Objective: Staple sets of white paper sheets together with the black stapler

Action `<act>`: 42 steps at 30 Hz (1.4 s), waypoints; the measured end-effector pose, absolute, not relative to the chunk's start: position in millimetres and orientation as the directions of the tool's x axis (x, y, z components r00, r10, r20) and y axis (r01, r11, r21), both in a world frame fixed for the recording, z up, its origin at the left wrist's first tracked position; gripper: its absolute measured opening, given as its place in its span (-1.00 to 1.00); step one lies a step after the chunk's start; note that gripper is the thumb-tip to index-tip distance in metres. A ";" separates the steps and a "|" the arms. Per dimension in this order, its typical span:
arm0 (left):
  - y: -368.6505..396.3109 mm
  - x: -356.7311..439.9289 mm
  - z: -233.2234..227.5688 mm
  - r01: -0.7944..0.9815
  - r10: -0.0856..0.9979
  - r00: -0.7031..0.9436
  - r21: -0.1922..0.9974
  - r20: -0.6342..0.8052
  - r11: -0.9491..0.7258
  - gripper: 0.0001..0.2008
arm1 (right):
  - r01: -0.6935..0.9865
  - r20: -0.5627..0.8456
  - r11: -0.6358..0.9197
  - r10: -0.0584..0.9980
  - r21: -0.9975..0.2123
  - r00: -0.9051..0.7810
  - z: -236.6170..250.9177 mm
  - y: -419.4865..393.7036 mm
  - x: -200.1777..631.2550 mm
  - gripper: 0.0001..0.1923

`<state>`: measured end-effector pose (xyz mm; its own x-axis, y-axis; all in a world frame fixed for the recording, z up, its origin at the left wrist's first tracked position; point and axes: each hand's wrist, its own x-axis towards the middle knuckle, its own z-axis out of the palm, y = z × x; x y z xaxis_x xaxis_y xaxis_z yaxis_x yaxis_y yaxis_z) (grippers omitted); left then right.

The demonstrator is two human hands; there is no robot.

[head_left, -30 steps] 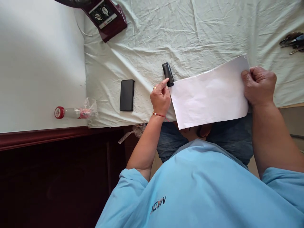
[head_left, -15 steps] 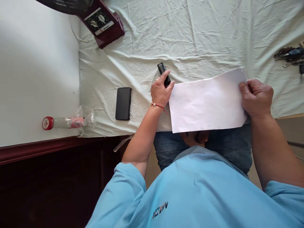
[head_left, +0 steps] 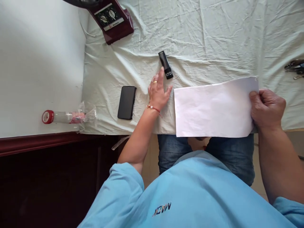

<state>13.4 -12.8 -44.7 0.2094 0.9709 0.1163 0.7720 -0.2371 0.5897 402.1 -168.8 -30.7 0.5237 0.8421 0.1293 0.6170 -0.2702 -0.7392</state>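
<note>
A black stapler [head_left: 165, 65] lies on the cloth. Beside its near end is my left hand [head_left: 158, 91], fingers stretched out and holding nothing; one fingertip is at or against the stapler's side. My right hand [head_left: 268, 107] grips the right edge of white paper [head_left: 213, 109], thumb on top and fingers curled beneath. The paper looks like several sheets in one stack, blank on top. It lies over the near edge of the table, above my legs, with its left end just right of my left hand.
A black phone [head_left: 127, 103] lies left of my forearm on the pale tablecloth [head_left: 180, 31]. Farther left is a clear bottle with a red cap [head_left: 48, 117], partly in plastic. A dark red fan base [head_left: 116, 22] stands at the back left. Keys [head_left: 295, 66] lie at the far right.
My left hand has let go of the stapler and opened, drawing slightly back from it. The paper and my right hand have shifted right, and the view has moved a little.
</note>
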 end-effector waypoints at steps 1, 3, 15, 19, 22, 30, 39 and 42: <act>-29.9 8.4 -43.5 0.826 0.982 0.176 0.533 0.062 -0.182 -0.19 | 0.620 0.120 -0.270 0.850 -0.737 0.513 -30.3 -168.8 402.2 -0.75; -63.9 -1.9 -41.3 0.902 0.991 0.128 0.419 -0.035 -0.102 -0.22 | 0.619 0.097 -0.273 0.863 -0.736 0.496 -28.7 -168.8 402.2 -0.75; -172.3 -32.7 -26.3 0.955 0.975 0.159 0.273 -0.155 -0.113 -0.31 | 0.323 -0.057 -0.283 0.824 -0.903 0.564 -23.9 -166.8 403.3 -0.55; -156.3 -44.4 -5.5 0.822 0.985 0.154 0.563 -0.076 -0.085 -0.32 | 0.141 -0.099 -0.210 0.828 -0.968 0.551 -5.2 -150.1 393.3 -0.42; -117.2 -38.0 9.8 0.452 0.990 -0.049 0.881 -0.134 0.142 -0.23 | 0.132 -0.054 -0.138 0.862 -0.982 0.504 10.7 -122.6 380.8 -0.42; -23.7 6.8 -11.8 0.156 0.997 0.007 0.985 -0.079 0.077 -0.14 | 0.089 0.123 0.094 0.892 -0.992 0.435 -7.2 -29.4 358.4 -0.37; -20.5 -0.2 -44.2 -0.192 0.995 0.097 0.981 0.019 0.000 -0.21 | 0.146 0.055 -0.018 0.873 -0.989 0.484 -31.6 -34.1 359.9 -0.23; -22.6 1.3 -37.5 -0.075 0.978 0.208 0.996 -0.037 0.053 -0.33 | 0.141 0.061 -0.011 0.865 -0.990 0.498 -31.8 -32.5 361.8 -0.25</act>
<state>1.3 -22.6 -37.5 0.2075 0.9775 -0.0366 -0.0752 0.0532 0.9958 361.8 -32.5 -31.8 0.4983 0.8649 0.0612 0.1409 -0.0111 -0.9900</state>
